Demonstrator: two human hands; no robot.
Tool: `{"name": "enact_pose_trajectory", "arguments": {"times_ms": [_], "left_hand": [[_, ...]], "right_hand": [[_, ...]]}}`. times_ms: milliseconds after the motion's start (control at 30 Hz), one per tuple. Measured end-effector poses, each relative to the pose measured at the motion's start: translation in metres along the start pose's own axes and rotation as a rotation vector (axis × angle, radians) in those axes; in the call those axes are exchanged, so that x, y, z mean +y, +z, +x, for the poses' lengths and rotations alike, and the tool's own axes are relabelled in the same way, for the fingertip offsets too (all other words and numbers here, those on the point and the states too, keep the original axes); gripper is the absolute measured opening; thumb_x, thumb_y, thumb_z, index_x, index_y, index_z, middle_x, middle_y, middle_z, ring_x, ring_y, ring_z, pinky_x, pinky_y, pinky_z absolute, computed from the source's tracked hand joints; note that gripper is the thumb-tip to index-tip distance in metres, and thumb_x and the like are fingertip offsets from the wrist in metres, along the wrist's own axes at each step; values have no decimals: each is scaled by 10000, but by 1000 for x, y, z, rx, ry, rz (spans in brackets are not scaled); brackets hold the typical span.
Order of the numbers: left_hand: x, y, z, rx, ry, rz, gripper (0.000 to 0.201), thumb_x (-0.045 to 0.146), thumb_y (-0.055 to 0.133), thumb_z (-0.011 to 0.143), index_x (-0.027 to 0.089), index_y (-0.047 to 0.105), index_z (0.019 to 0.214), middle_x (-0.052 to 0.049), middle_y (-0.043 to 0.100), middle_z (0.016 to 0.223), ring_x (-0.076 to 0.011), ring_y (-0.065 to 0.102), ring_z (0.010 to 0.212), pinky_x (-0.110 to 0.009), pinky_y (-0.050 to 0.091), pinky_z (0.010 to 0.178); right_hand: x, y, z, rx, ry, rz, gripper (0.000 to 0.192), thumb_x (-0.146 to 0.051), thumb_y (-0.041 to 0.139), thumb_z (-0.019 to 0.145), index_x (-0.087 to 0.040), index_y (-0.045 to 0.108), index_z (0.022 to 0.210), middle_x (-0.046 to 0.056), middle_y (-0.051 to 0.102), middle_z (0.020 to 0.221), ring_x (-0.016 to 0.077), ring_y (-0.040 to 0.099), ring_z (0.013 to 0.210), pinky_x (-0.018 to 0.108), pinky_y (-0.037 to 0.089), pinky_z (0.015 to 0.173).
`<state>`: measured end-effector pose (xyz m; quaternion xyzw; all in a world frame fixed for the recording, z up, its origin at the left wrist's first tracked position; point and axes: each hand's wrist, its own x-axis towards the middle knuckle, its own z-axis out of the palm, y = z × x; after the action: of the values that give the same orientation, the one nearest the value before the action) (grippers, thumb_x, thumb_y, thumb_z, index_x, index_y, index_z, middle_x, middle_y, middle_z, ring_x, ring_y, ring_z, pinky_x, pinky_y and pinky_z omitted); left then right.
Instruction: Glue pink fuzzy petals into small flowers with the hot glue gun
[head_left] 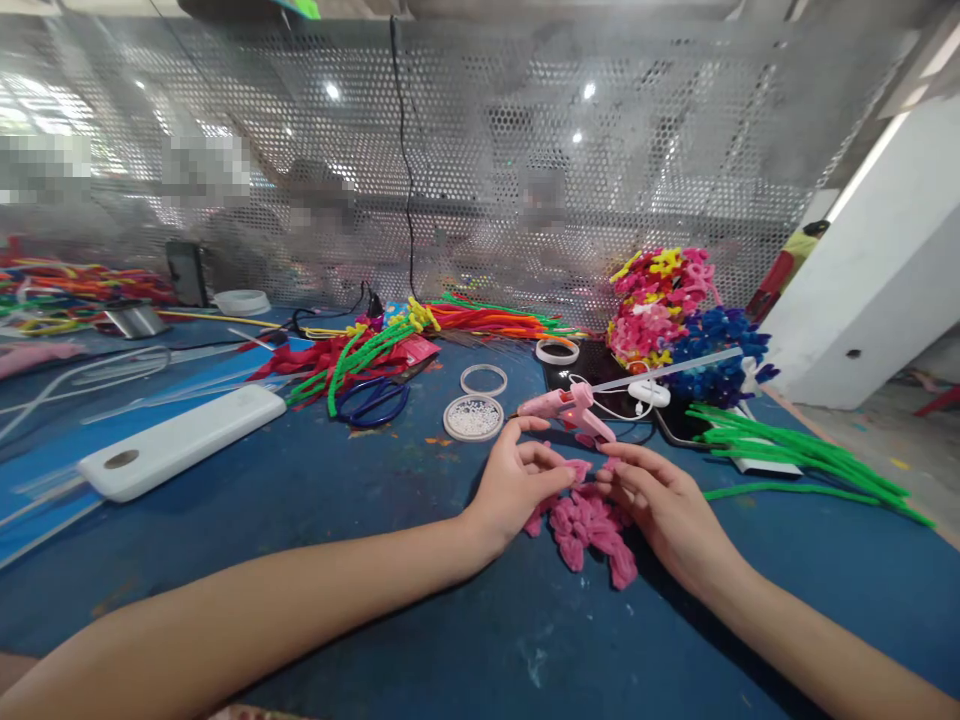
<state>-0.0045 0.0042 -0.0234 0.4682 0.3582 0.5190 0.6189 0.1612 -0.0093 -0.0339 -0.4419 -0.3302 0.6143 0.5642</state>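
Observation:
Near the middle of the table, my left hand point(512, 490) pinches a pink pipe-cleaner flower piece point(577, 470) between thumb and fingertips. Close by on the right, my right hand point(671, 505) has its fingers bent together around another bit of the same pink fuzzy material point(611, 465). Under both hands lies a small pile of pink pipe-cleaner flowers point(589, 525), partly covered by the fingers. Just beyond my fingertips a pink hot glue gun point(559, 403) rests with a long clear glue stick point(667, 370) in its back.
White beads fill a round lid point(473, 417) left of the glue gun. Further left are blue-handled scissors point(373, 402) and a long white device point(184, 440). Green pipe cleaners point(810, 455) lie at right. Bunched flowers point(660, 310) stand behind, before a perforated metal screen point(487, 150).

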Motion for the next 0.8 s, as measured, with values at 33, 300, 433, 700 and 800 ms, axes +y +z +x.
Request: {"name": "enact_pose_trajectory", "arguments": {"times_ms": [33,300,433,700,800], "left_hand": [[-1,2,-1,9,1,6,521,131,733,600,181,408,1004,76,590,584,-85,557,522,-210,436,559],[2,3,-6,44,15,36,492,143,739,601,180,413,968,68,612,592,-78,566,521,-193,435,561],[3,4,-6,34,13,-4,523,120,739,589,181,402,985,73,616,585,-73,562,514,-184,439,558],[3,4,-7,-31,-13,-19,556,124,752,581,196,383,992,65,619,630,-94,585,536,-224,464,582],[2,3,-7,-52,-18,-11,566,131,760,585,199,379,998,61,620,639,-99,590,538,-230,463,582]], "right_hand": [[0,0,0,1,-7,19,309,-315,815,573,-194,689,828,14,674,711,149,639,689,306,511,738],[2,0,-2,-80,-91,6,278,-267,824,600,-221,654,815,-38,626,726,70,562,639,192,447,597],[1,0,-3,-128,-71,-28,237,-283,811,626,-201,626,749,-44,604,674,55,517,581,180,407,547],[0,-4,0,-177,-65,-95,244,-305,797,637,-191,628,771,-24,608,692,85,508,591,213,395,541],[-1,-4,1,-195,-49,-111,231,-307,792,641,-194,634,766,-28,591,660,85,481,563,216,369,511]]}}
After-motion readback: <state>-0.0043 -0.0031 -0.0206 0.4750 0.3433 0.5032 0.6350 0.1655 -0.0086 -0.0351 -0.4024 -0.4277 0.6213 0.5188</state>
